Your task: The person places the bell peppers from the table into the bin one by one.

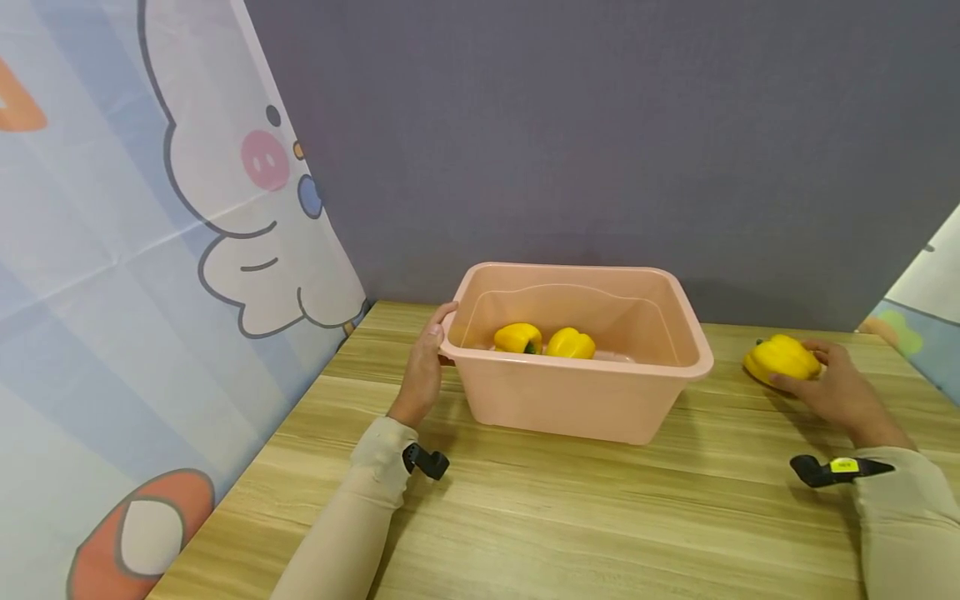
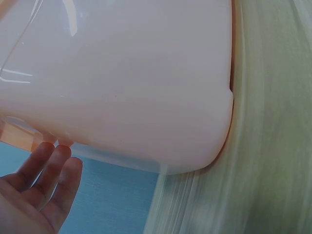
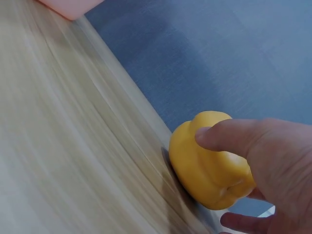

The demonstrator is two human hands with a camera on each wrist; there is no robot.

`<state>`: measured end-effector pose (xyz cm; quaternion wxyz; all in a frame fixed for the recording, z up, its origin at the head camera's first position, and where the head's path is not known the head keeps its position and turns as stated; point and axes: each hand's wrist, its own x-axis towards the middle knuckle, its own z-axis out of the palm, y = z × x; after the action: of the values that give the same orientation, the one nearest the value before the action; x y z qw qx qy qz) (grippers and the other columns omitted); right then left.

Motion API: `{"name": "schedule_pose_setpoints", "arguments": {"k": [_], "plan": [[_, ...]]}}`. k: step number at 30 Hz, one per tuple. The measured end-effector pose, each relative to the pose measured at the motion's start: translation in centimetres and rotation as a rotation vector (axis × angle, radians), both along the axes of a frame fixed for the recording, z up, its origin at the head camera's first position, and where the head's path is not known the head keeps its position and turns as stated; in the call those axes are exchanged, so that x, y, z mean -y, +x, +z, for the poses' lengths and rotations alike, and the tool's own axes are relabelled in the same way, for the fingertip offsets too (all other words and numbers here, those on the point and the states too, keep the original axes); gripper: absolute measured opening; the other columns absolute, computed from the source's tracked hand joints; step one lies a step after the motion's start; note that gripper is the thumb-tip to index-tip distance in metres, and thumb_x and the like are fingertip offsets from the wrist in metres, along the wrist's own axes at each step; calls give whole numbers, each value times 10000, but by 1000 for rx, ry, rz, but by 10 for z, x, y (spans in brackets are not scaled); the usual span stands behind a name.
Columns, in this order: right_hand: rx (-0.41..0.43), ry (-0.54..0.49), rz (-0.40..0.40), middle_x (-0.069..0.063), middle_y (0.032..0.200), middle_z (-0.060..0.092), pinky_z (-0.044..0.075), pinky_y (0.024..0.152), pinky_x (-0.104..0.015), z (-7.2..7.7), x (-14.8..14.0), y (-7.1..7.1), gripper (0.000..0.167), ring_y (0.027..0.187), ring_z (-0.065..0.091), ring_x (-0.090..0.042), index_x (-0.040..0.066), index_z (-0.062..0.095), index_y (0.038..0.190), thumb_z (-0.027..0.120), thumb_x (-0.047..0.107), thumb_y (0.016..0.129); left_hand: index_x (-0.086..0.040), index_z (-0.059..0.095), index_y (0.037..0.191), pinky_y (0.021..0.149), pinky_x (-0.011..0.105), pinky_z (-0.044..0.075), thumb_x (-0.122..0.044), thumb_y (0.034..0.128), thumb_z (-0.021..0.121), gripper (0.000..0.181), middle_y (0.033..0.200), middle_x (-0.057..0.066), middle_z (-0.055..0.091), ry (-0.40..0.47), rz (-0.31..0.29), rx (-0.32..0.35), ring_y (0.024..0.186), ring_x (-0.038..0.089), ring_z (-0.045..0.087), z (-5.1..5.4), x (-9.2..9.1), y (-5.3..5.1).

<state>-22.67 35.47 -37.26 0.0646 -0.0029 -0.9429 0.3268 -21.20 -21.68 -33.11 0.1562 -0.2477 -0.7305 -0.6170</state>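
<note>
A pink plastic bin (image 1: 570,396) stands on the table, with two yellow bell peppers (image 1: 572,343) lying inside. At the bin's left end, my left hand (image 1: 422,375) holds the rim; in the left wrist view its fingers (image 2: 61,175) reach up under the rim's edge. Off to the right of the bin, my right hand (image 1: 840,392) grips another yellow bell pepper (image 1: 780,358). The right wrist view shows the thumb pressed on this pepper (image 3: 204,168), while the far fingers are partly hidden behind it. Whether the pepper touches the tabletop, I cannot tell.
The wood-grain table (image 1: 525,517) reaches back to a dark grey panel (image 1: 585,133). A cartoon-printed sheet (image 1: 135,333) borders the left side, and another printed sheet (image 1: 926,308) hangs at the right. A black wrist device (image 1: 427,461) is strapped over the left sleeve.
</note>
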Motion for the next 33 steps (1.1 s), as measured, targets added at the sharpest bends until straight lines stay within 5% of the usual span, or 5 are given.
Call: {"name": "schedule_pose_setpoints", "arguments": {"k": [13, 19, 26, 33], "plan": [[-73, 116, 27, -537, 1315, 311, 318, 850, -729, 2, 10, -1, 889, 1099, 364, -696, -90, 105, 1540, 627, 358, 976, 46, 366, 1495, 742, 362, 502, -168, 1081, 190, 498, 1319, 358, 480, 21, -6, 8, 934, 209, 567, 0, 2, 1], [-90, 157, 31, -523, 1319, 337, 334, 847, -725, -2, 15, -6, 880, 1094, 387, -687, -113, 159, 1519, 637, 376, 965, 52, 368, 1489, 717, 300, 504, -158, 1077, 192, 495, 1293, 373, 484, 35, -10, 4, 903, 184, 570, -4, 4, -1], [-68, 116, -23, -509, 1308, 342, 339, 833, -712, -4, 14, -5, 909, 1076, 390, -688, -106, 154, 1508, 656, 400, 945, -65, 410, 1507, 719, 302, 506, -270, 1095, 203, 505, 1317, 281, 519, 55, 6, -19, 961, 356, 564, -26, 8, -21], [-51, 85, -56, -526, 1290, 331, 342, 833, -705, -2, 14, -2, 937, 1062, 389, -685, -122, 134, 1493, 660, 419, 938, -124, 434, 1498, 712, 332, 513, -416, 1075, 237, 550, 1304, 231, 542, 55, 2, -45, 971, 407, 565, -30, 6, -27]]}}
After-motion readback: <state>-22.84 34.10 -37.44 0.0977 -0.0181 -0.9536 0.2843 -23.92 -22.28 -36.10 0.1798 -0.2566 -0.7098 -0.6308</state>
